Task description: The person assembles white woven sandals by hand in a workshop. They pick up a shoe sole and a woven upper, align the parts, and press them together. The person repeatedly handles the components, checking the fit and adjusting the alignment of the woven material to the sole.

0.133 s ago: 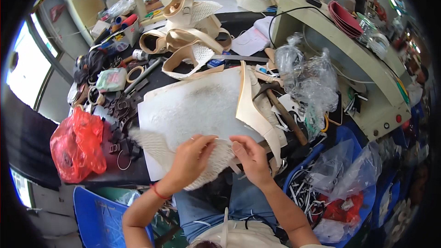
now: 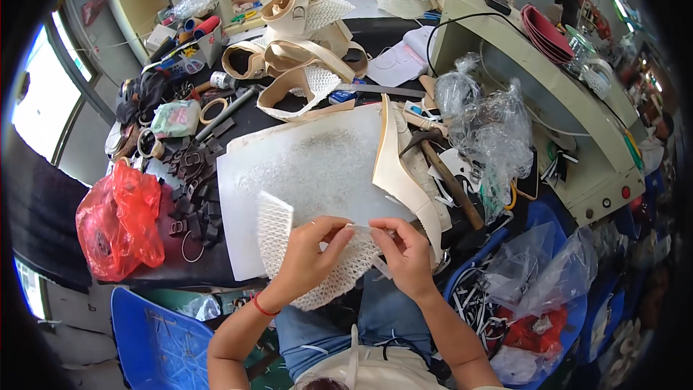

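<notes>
Near the front edge of the work board, my left hand [image 2: 309, 258] is closed on a white woven mesh piece [image 2: 333, 276]. One flap of the mesh stands up to the left of that hand, and the rest hangs below it over my lap. My right hand [image 2: 406, 254] pinches the upper right edge, close to my left fingertips. A small pale, see-through strip shows between the two hands; whether it is separate from the mesh I cannot tell. Behind them lies the white board [image 2: 310, 166], its surface scuffed grey.
A curved cream leather piece [image 2: 397, 173] and a hammer [image 2: 451, 184] lie right of the board. Cream straps and mesh pieces [image 2: 307, 90] are heaped behind it. A red plastic bag [image 2: 119, 224] and black buckles [image 2: 198, 195] lie left. Blue bins [image 2: 155, 336] stand low on both sides.
The mesh flap by my left hand has swung rightward and stands more upright. My left hand has shifted slightly right, and both hands keep hold of the piece.
</notes>
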The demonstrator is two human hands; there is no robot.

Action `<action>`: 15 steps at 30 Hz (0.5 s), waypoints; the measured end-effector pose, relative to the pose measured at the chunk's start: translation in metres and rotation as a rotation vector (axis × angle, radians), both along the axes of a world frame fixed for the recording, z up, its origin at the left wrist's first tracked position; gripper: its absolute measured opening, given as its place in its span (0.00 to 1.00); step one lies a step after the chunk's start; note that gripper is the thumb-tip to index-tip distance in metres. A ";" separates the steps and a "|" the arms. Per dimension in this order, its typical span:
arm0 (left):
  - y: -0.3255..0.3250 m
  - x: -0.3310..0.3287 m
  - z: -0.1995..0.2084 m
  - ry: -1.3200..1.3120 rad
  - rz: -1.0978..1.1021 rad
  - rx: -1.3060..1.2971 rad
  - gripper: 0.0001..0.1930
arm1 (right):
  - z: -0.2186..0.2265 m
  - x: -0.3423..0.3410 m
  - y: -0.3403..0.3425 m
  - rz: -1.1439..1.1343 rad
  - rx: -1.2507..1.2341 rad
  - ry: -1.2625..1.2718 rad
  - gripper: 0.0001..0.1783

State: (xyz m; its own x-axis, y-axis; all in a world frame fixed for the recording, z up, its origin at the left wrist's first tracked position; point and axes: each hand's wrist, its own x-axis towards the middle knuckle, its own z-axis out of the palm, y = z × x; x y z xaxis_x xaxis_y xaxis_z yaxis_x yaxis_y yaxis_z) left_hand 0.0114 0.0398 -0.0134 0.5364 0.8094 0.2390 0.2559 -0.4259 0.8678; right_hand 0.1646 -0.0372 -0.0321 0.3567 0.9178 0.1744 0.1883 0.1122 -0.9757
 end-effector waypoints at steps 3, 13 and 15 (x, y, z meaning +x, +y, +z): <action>-0.004 0.000 -0.001 -0.066 -0.016 -0.220 0.07 | 0.003 -0.003 -0.007 -0.004 0.060 0.103 0.07; -0.011 -0.014 0.014 -0.084 -0.069 -0.215 0.10 | 0.011 -0.003 -0.007 -0.048 0.188 -0.099 0.08; -0.012 -0.011 0.015 -0.028 -0.052 -0.153 0.10 | 0.020 -0.005 -0.004 -0.069 0.265 -0.417 0.09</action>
State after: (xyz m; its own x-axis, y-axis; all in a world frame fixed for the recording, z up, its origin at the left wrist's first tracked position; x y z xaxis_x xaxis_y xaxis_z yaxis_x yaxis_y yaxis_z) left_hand 0.0003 0.0274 0.0017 0.5736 0.8086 0.1306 0.2113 -0.3001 0.9302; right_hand 0.1597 -0.0415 -0.0125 0.2649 0.7995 0.5391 0.5722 0.3196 -0.7552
